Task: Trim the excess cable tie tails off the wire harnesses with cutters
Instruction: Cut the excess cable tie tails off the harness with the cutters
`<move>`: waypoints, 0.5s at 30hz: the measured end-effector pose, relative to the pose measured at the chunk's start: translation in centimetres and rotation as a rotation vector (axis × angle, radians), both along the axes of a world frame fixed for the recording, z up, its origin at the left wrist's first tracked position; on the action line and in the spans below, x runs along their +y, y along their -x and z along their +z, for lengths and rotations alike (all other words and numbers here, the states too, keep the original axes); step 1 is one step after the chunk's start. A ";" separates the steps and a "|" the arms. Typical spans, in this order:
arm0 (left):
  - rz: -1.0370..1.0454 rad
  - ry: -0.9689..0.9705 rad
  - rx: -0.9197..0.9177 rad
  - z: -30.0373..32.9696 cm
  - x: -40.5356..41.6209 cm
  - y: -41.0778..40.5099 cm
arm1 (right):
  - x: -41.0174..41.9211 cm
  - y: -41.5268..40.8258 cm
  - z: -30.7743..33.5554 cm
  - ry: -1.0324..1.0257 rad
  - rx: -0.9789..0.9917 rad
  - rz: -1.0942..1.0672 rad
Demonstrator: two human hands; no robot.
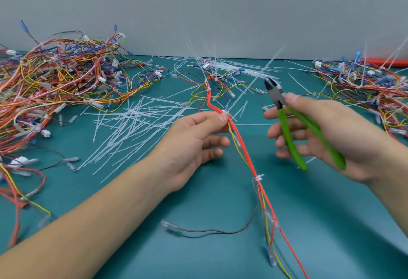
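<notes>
A wire harness (247, 157) of red and yellow wires runs from the table's middle toward the near edge. My left hand (196, 137) pinches it at a white cable tie (224, 112), whose long tail (254, 80) sticks up to the right. A second tie (258, 177) lower on the harness has only a short stub. My right hand (320, 137) grips green-handled cutters (293, 128); their dark jaws (272, 87) are slightly apart, right of the long tail and apart from it.
A big tangle of harnesses (50, 88) fills the left of the teal table (198, 223). Another heap (371, 88) with untrimmed ties lies at the right. Several cut white tails (132, 124) lie scattered in the middle. A grey wall stands behind.
</notes>
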State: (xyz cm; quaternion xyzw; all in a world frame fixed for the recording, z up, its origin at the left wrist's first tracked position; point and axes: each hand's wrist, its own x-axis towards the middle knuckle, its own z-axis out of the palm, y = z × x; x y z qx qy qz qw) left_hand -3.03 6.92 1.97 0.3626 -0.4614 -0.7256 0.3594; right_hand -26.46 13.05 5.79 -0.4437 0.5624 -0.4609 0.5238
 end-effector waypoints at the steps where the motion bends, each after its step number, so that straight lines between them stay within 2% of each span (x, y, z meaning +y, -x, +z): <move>1: 0.000 0.004 0.008 0.0 0.0 0.0 | 0.0 0.4 0.3 -0.101 -0.119 0.061; 4: 0.009 0.022 0.026 0.2 0.1 0.0 | 0.0 0.8 0.3 -0.345 -0.408 0.320; 7: 0.017 0.029 0.027 0.2 0.1 0.1 | 0.0 0.4 -0.7 -0.440 -0.668 0.573; 15: 0.011 0.039 0.022 0.1 0.1 0.1 | -0.1 -0.3 -1.6 -0.448 -0.866 0.676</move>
